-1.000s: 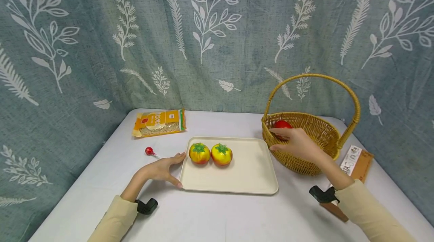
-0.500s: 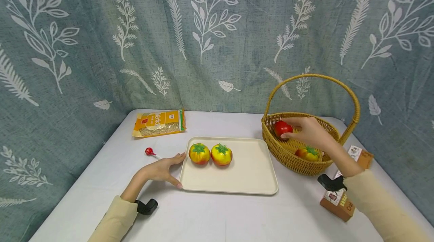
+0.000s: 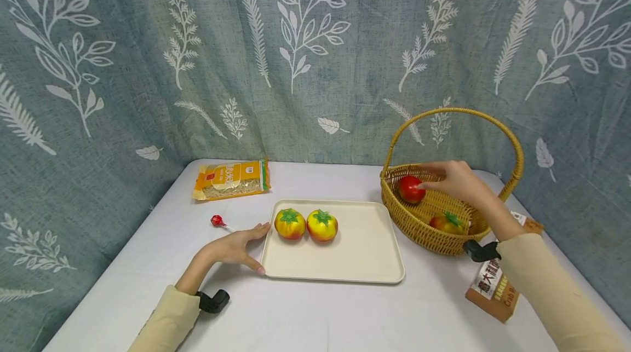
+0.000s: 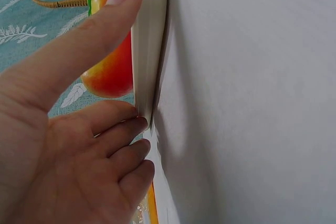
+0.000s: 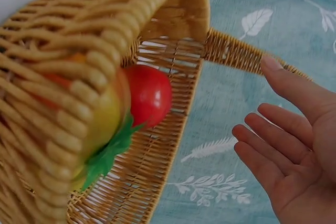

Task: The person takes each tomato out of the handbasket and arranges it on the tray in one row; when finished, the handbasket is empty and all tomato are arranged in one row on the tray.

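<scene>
My left hand point(image 3: 238, 246) touches the left edge of a cream rectangular tray point(image 3: 365, 253). In the left wrist view its thumb point(image 4: 79, 43) lies against the tray rim point(image 4: 148, 35) and the fingertips meet the same side. Two yellow-and-red fruits with green leafy tops, a left one point(image 3: 290, 224) and a right one point(image 3: 322, 225), sit on the tray. Over the wicker basket point(image 3: 419, 230) hovers my right hand point(image 3: 455, 181), holding nothing. Inside lie a round red fruit point(image 3: 411, 189) and another yellow-and-red fruit point(image 3: 447, 223). The right wrist view shows that hand point(image 5: 294, 145) apart from the red fruit point(image 5: 149, 95).
The basket's tall handle point(image 3: 455, 109) arches over it. A long brown-and-white box point(image 3: 495, 289) lies right of the basket, partly under my right forearm. An orange food packet point(image 3: 231, 178) rests at the back left, and a red lollipop point(image 3: 217, 220) lies near my left hand.
My right hand has moved right and slightly up from the basket's left side, uncovering the red fruit and the yellow-and-red fruit inside. My left hand stays at the tray edge.
</scene>
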`<state>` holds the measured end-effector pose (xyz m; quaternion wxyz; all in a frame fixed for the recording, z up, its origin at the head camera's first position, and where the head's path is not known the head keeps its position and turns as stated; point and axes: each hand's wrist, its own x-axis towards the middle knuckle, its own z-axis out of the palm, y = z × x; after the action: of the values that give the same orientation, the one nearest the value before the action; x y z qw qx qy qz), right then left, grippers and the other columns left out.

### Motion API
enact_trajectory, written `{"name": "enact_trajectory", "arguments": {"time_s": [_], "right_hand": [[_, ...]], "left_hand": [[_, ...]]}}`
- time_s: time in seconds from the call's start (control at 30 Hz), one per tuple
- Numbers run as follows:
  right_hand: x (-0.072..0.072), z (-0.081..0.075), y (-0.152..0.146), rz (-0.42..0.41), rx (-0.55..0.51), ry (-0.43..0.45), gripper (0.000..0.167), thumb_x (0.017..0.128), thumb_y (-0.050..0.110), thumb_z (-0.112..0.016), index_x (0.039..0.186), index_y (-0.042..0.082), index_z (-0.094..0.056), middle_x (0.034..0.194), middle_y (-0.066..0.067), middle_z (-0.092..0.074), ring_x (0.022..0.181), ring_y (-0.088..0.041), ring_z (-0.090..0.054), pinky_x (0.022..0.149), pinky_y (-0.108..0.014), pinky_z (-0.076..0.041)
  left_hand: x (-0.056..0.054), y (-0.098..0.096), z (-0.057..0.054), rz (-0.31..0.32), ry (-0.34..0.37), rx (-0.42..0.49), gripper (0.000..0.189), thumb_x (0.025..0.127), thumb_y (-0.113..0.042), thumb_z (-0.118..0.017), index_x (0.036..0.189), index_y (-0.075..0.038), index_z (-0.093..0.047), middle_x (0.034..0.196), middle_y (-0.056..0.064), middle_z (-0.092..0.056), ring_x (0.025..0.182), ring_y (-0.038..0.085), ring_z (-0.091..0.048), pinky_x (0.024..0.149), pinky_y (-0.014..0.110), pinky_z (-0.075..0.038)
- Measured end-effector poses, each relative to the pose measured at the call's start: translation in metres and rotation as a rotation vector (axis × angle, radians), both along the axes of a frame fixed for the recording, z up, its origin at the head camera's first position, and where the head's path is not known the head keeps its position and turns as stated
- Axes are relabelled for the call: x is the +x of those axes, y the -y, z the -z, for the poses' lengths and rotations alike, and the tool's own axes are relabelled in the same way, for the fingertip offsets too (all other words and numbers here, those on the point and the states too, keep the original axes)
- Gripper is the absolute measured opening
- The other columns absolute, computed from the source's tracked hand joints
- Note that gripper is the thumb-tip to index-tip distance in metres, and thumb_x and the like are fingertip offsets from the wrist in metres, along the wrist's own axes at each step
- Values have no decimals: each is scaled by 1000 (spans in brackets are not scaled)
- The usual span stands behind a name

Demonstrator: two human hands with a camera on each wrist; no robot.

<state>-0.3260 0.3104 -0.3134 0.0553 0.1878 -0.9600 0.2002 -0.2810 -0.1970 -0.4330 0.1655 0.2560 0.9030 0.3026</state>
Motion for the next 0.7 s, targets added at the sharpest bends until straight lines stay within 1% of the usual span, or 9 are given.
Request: {"name": "enact_trajectory", "arguments": {"time_s": [0.1, 0.2, 0.27, 0.4, 0.53, 0.7], "right_hand": [[-7, 1, -3, 19, -2, 9, 62, 88, 39, -70, 133, -1, -56, 125, -25, -59, 111, -43, -57, 88, -56, -49], [-14, 3, -6, 37, -11, 38, 70, 86, 48, -68, 134, -1, -54, 128, -25, -57, 114, -44, -55, 90, -56, -48], [-18, 4, -8, 47, -15, 56, 73, 86, 50, -67, 136, -2, -53, 130, -26, -56, 116, -44, -54, 91, -57, -47], [-28, 7, -10, 57, -21, 90, 70, 89, 44, -67, 137, -3, -50, 132, -27, -53, 119, -45, -50, 93, -57, -45], [-38, 9, -11, 67, -21, 111, 66, 90, 38, -68, 138, -4, -49, 132, -29, -52, 118, -46, -50, 93, -58, -45], [-50, 9, -10, 79, -30, 126, 67, 89, 39, -68, 137, -4, -50, 132, -29, -52, 118, -45, -51, 94, -58, -45]], "left_hand": [[-1, 0, 1, 2, -2, -2, 106, 69, -33, -88, 150, 2, -28, 156, 18, -22, 144, 35, -17, 115, 50, -17], [-1, 1, 2, 4, -4, -4, 107, 69, -33, -88, 150, 2, -27, 156, 18, -22, 144, 35, -17, 115, 50, -18], [-1, 1, 2, 3, -2, -3, 107, 69, -33, -88, 150, 1, -27, 156, 18, -22, 144, 35, -17, 115, 50, -17], [-1, 1, 2, -1, 4, 2, 107, 69, -33, -88, 150, 1, -27, 156, 19, -21, 144, 35, -17, 115, 51, -17], [-1, 1, 3, -2, 3, 0, 107, 69, -33, -88, 150, 1, -27, 156, 18, -21, 144, 35, -17, 115, 50, -17], [-1, 1, 3, -3, 2, -3, 107, 69, -34, -88, 150, 0, -27, 157, 18, -21, 144, 35, -17, 115, 50, -18]]}}
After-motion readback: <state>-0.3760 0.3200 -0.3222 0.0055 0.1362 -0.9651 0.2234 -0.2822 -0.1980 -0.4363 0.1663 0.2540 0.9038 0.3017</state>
